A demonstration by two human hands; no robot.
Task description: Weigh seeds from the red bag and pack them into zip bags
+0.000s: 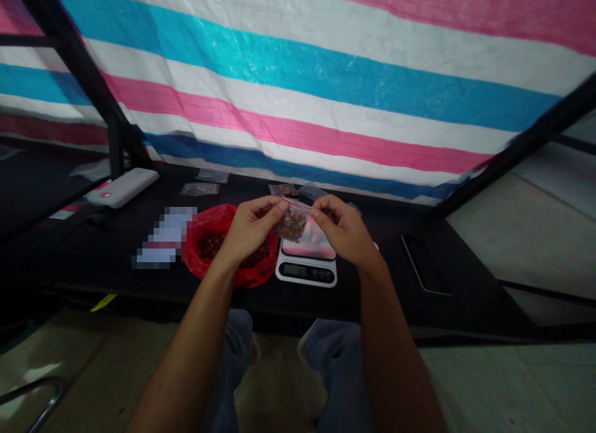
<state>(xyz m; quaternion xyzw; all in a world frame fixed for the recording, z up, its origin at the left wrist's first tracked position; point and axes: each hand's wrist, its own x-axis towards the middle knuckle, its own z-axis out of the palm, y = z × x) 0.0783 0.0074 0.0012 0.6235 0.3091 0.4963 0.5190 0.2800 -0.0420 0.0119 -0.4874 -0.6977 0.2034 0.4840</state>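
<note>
Both my hands pinch the top edge of a small clear zip bag (292,225) with brownish dried bits inside. My left hand (255,225) grips its left corner between thumb and finger; my right hand (343,229) has the right corner. The bag hangs just above a white digital scale (307,274), whose shiny weighing plate shows partly beneath it. The digits on its display are too faint to read. Left of the scale, partly behind my left wrist, sits an open red plastic bag (195,268) of dark reddish-brown pieces.
Small clear bags (200,189) lie along the back of the black table (386,296), one filled bag (284,190) among them. A phone (426,264) lies at right, a white power-bank-like box (123,189) at left. A striped sheet (298,79) hangs behind; black frame bars (84,66) flank it.
</note>
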